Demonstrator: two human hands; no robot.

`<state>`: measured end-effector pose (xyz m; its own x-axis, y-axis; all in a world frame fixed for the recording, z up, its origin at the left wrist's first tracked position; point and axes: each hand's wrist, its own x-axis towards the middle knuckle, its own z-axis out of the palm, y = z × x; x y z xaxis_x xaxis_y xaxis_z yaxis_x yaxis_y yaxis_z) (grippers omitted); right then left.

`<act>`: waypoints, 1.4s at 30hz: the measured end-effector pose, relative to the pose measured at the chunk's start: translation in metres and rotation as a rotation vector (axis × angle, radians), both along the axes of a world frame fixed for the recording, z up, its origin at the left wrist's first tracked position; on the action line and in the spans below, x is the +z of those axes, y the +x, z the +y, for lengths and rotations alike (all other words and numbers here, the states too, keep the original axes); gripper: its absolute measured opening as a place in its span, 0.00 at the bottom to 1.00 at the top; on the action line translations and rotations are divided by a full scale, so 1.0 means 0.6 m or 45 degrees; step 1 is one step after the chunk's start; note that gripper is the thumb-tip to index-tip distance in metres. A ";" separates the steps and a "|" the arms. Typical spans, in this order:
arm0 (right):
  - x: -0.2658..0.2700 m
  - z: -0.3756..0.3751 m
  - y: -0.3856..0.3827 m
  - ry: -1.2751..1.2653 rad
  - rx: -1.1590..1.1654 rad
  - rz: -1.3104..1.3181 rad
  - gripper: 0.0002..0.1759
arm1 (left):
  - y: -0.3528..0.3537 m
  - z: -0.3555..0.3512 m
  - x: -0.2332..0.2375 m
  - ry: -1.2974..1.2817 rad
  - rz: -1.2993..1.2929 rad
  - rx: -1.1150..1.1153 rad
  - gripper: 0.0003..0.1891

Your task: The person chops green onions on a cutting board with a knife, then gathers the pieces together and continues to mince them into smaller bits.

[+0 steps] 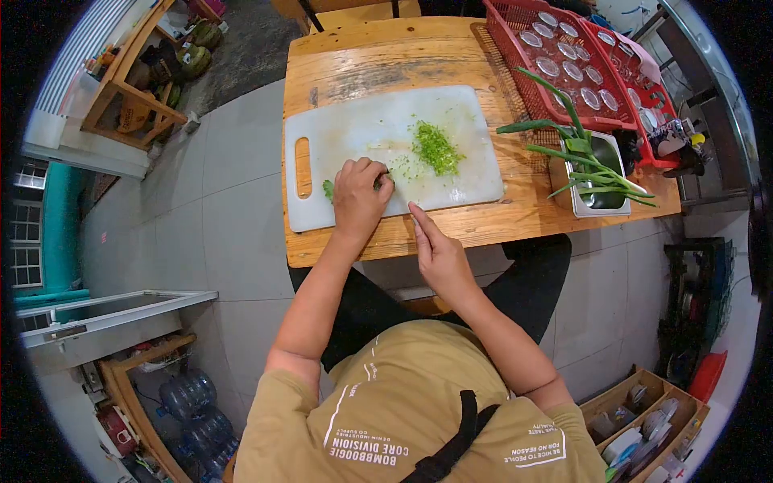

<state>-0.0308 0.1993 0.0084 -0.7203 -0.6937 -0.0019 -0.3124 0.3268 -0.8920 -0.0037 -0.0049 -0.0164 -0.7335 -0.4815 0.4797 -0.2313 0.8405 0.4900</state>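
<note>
On a white cutting board (pixel 322 133), my left hand (pixel 360 193) is curled over spring onion leaves (pixel 328 190). Their green ends poke out to its left, and the rest lies under my palm. My right hand (pixel 443 258) is closed at the board's front edge, index finger stretched forward. It grips what looks like a knife seen edge-on; the handle is hidden in the fingers and the blade barely shows. Right of my left hand, a heap of chopped spring onion (pixel 436 150) sits on the board, with small bits scattered around it.
The board lies on a wooden table (pixel 362 60). Long spring onions (pixel 588 165) rest across a metal container (pixel 608 153) at the right. Behind it stands a red basket (pixel 515 20) with several upturned glasses. Large water bottles (pixel 189 398) stand at lower left.
</note>
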 end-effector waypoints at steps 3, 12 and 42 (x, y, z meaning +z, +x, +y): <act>-0.012 -0.016 -0.005 0.004 -0.006 0.097 0.24 | 0.003 -0.003 0.001 0.024 -0.004 -0.004 0.03; 0.028 -0.008 -0.001 0.051 -0.001 -0.158 0.25 | 0.008 0.001 0.010 0.093 -0.003 0.005 0.04; -0.004 -0.015 0.005 -0.098 -0.032 0.008 0.24 | 0.006 -0.001 0.007 0.207 -0.008 0.024 0.06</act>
